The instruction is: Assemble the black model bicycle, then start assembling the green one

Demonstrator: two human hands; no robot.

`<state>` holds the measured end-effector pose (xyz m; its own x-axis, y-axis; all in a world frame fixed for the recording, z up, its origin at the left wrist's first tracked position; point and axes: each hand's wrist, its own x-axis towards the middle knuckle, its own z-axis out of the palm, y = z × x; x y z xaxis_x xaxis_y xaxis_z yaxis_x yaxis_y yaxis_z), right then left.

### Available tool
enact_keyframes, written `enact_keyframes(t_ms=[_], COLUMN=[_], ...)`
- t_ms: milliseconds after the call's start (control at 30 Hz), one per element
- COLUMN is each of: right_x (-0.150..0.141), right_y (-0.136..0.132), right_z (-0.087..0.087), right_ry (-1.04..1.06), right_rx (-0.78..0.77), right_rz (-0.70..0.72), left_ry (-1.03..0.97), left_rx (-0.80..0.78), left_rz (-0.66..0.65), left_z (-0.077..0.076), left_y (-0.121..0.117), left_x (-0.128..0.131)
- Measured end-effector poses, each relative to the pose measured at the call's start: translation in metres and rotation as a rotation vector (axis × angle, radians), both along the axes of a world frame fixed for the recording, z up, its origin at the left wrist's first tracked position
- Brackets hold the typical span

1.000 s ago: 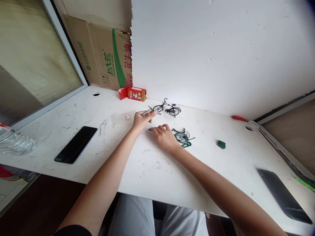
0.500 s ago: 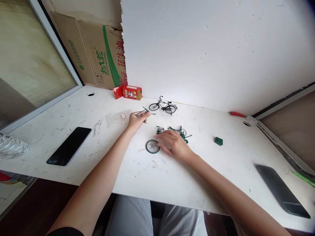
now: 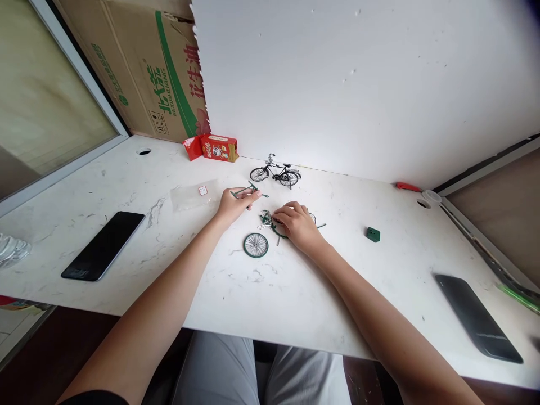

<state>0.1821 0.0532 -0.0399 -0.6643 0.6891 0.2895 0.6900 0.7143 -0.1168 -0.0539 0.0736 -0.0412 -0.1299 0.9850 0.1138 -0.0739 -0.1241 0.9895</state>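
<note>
- Your left hand (image 3: pixel 235 205): fingers pinched the green frame (image 3: pixel 252 185).
- Your right hand (image 3: pixel 298 226): fingers over green parts (image 3: pixel 265 218), couldn't tell grip.
- Wheel (image 3: pixel 255 245) lay at right hand's 8 o'clock.

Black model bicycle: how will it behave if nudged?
The black model bicycle would probably tip sideways, standing on narrow wheels and a small stand. It might roll a little first, if those wheels turn. Its thin spokes and handlebar look easily bent.

Left hand (image 3: pixel 237 206) holding green frame (image 3: pixel 244 191), wheel (image 3: pixel 255 245) nearby
</note>
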Motion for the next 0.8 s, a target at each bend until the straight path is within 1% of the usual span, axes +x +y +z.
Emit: enact_keyframes(t_ms=[167,233,300,433,500,667,800], right_x=[0.008,0.012,0.014,0.012,0.009,-0.001,-0.006], right_y=[-0.003,-0.003,-0.004,-0.010,-0.015,-0.024,-0.028], right_z=[0.002,0.005,0.008,0.011,0.010,0.007,0.008], right_ry=[0.043,0.133,0.265,0.544,0.632,0.721,0.789], right_rx=[0.034,0.041,0.022,-0.117,-0.194,-0.293,-0.393], right_rz=[-0.081,-0.115,-0.122,-0.089,-0.089,-0.021,-0.016], left_ry=[0.003,0.005,-0.006,-0.050,-0.070,-0.140,-0.175], left_rx=[0.007,0.013,0.013,0.000,-0.024,-0.073,-0.115], left_rz=[-0.019,-0.027,-0.040,-0.093,-0.114,-0.134,-0.161], left_z=[0.000,0.003,0.008,0.015,0.017,0.016,0.014], left_y=[-0.005,-0.008,-0.012,-0.021,-0.025,-0.031,-0.031], left_x=[0.007,0.009,0.011,0.018,0.023,0.032,0.035])
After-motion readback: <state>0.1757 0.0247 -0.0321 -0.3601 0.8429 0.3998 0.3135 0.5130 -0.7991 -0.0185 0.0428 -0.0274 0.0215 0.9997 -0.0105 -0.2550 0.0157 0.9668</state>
